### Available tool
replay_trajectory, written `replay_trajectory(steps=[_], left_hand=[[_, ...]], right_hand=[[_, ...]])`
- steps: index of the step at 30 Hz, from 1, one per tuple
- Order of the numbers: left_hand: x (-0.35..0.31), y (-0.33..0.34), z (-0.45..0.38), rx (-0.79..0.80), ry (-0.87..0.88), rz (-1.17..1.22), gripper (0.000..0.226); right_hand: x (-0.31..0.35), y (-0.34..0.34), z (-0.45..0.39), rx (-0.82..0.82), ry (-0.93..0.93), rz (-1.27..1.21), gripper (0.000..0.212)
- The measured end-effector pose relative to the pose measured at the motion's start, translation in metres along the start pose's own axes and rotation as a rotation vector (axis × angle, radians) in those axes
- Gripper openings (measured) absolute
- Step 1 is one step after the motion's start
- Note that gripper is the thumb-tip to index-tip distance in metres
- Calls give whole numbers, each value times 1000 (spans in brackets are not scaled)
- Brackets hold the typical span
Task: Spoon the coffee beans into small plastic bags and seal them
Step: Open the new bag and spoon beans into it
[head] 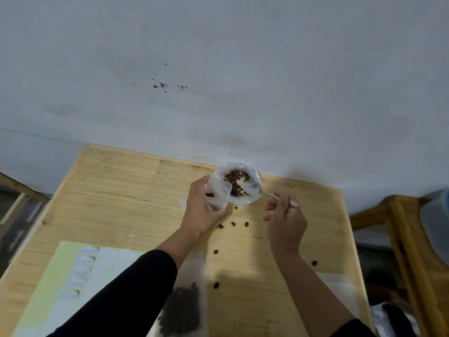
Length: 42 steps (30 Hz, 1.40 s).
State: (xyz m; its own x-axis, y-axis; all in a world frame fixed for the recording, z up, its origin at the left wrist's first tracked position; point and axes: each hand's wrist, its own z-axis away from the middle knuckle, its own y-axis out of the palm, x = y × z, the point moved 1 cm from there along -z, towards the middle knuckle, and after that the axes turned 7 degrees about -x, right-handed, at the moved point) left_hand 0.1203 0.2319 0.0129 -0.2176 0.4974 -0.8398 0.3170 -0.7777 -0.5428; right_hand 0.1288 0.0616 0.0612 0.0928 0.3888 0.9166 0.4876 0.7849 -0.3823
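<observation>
A white bowl lined with plastic [252, 200] holds coffee beans [237, 182] at the far edge of the wooden table [116, 190]. My left hand [202, 211] grips a small clear plastic bag [218, 194] with a few beans in it, its mouth tipped toward the bowl. My right hand [285, 221] holds a metal spoon [272, 196] whose tip reaches into the bowl's right side. A filled bag of beans [182, 305] lies flat near the front, partly under my left sleeve.
Several loose beans [233, 224] are scattered on the table between my hands and the front edge. A yellow-green label sheet [48, 283] lies front left. An empty clear bag [337, 285] lies front right. Wooden furniture [401, 227] stands right of the table.
</observation>
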Motion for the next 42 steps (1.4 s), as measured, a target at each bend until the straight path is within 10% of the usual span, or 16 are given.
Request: replay_trajectory(steps=[5,12,19,35,42], left_hand=[[1,1,-1,3,-11,-8,92],[-1,3,-1,28,-20,25,91],[-1,2,-4,47,-22,16,93],[-2,2,-3,47,-33,28,96],[1,2,-2,57,-25,44,96]], right_hand=[[-27,18,0,39,-16,115,26],[-40,42,5,113,650,-365,21],[-34,40,-4,159,832,-522,20],[22,-4,7,273,288,-340,26],[8,1,14,5,105,-53,26]])
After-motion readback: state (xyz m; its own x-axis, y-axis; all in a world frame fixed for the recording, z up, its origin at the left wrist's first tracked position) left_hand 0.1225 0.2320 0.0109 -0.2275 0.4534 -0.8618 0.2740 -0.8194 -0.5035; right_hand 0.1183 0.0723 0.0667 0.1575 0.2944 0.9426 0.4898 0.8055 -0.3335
